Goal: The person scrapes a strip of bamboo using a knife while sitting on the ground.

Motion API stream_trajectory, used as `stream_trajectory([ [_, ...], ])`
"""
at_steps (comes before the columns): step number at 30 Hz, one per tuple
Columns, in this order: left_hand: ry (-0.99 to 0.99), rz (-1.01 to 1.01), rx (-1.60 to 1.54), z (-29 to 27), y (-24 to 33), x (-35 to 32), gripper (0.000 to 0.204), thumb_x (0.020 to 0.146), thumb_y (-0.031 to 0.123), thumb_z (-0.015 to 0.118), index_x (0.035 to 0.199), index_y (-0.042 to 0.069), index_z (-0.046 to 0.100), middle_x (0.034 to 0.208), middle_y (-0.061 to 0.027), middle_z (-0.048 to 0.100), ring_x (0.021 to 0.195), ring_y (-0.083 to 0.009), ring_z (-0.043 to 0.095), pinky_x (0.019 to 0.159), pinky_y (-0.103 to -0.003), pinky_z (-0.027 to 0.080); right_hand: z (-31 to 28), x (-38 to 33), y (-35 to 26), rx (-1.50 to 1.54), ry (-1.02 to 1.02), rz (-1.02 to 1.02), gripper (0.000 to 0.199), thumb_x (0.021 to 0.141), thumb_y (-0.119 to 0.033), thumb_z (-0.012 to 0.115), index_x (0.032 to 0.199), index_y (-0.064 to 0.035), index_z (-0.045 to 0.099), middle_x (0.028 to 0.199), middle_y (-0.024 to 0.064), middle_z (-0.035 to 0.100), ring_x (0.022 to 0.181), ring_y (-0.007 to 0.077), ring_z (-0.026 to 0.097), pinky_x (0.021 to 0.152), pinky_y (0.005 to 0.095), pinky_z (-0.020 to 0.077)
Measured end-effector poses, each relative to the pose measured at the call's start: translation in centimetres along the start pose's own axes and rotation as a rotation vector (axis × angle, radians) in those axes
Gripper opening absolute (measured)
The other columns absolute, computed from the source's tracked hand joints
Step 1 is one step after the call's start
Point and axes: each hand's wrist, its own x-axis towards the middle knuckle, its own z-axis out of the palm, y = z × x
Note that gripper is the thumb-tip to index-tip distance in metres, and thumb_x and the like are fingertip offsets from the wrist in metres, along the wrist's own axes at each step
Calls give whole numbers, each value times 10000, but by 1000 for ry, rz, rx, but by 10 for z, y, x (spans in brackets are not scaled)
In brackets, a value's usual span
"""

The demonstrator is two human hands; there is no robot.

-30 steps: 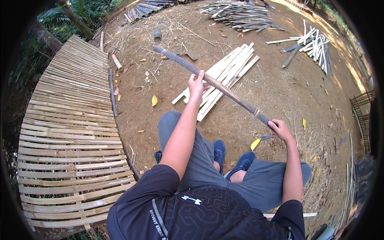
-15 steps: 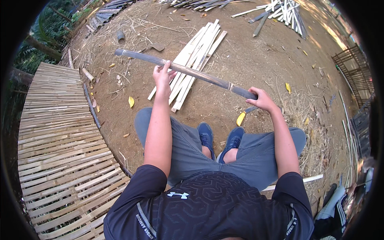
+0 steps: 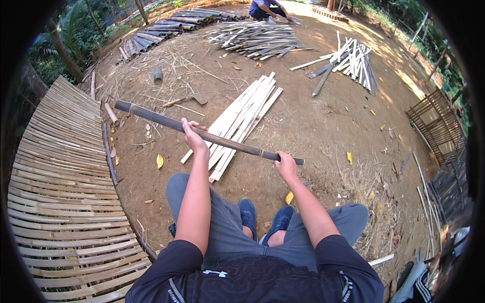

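Note:
I hold a long dark bamboo pole [image 3: 156, 119] level in front of me, above the dirt. My left hand [image 3: 194, 139] grips it near its middle. Gripping close to the pole's right end is my right hand [image 3: 286, 165]. The pole's thick left end points toward the woven bamboo mat [image 3: 55, 182]. Under the pole lies a bundle of pale split bamboo slats [image 3: 242, 118]. My knees and blue shoes [image 3: 262, 219] show below the pole as I sit.
A hatchet-like tool [image 3: 188, 99] lies on the dirt beyond the pole. Farther off are a slat pile [image 3: 252, 40], whole bamboo poles [image 3: 166, 25] and another slat heap [image 3: 351, 58]. Another person [image 3: 265, 9] crouches at the far edge. Bamboo fence panels [image 3: 437, 126] stand right.
The view has tilted up and shifted, showing more of the far yard. The pole stays in both hands and now sits lower and more central in the picture.

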Motion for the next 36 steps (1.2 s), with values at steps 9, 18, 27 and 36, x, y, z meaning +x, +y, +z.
stream_trajectory([
  [9, -74, -72, -192, -8, -3, 0, 510, 938, 541, 534, 645, 137, 424, 491, 19, 330, 360, -109, 383, 382, -294, 381, 48, -87, 68, -239, 53, 756, 684, 731, -385, 798, 1257, -53, 516, 1262, 193, 587, 1097, 336, 608, 937, 435, 480],
  [18, -178, 34, 10, 16, -13, -2, 387, 917, 418, 641, 747, 119, 463, 451, 43, 275, 331, -105, 343, 377, -277, 379, 78, -109, 125, -77, -355, 1033, 846, 691, -461, 829, 1294, -39, 413, 1280, 167, 591, 1179, 335, 580, 977, 455, 472],
  [27, -277, -41, -62, -2, -13, 5, 353, 943, 379, 531, 708, 126, 455, 429, 42, 282, 305, -102, 290, 344, -278, 323, 120, -87, 167, 426, -175, 1142, 190, 825, -212, 639, 866, -29, 607, 758, 107, 619, 605, 194, 592, 515, 326, 469],
  [36, -240, -37, -10, 2, -17, 2, 404, 941, 455, 569, 717, 136, 465, 458, 47, 292, 364, -102, 352, 422, -280, 371, 49, -56, 146, 1220, 42, 1162, 261, 935, -333, 608, 901, -92, 513, 592, -20, 439, 395, 70, 329, 351, 238, 275],
])
